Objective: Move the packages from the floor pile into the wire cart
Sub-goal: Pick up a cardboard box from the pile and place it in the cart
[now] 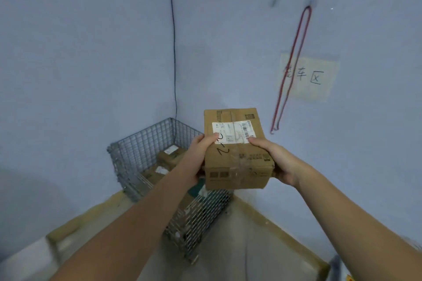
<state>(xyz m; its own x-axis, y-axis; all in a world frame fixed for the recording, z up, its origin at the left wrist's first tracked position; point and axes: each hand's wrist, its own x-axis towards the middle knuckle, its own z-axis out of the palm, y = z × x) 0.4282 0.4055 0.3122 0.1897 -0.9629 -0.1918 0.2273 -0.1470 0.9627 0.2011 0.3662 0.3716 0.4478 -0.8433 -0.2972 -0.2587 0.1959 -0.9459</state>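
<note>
A brown cardboard package (237, 157) with a white shipping label and clear tape is held in the air between both hands. My left hand (196, 157) grips its left side, thumb on the label. My right hand (276, 162) grips its right side. The box hovers above the right part of the grey wire cart (141, 141), which stands in the room's corner. Inside the cart lie other cardboard packages (170, 155), partly hidden by my left forearm. The floor pile is out of view.
Blue walls meet behind the cart. A thin dark cable (174, 64) runs down the corner. A red cord loop (292, 70) hangs over a paper sign (312, 77) on the right wall. Yellowish baseboard (274, 223) edges the grey floor.
</note>
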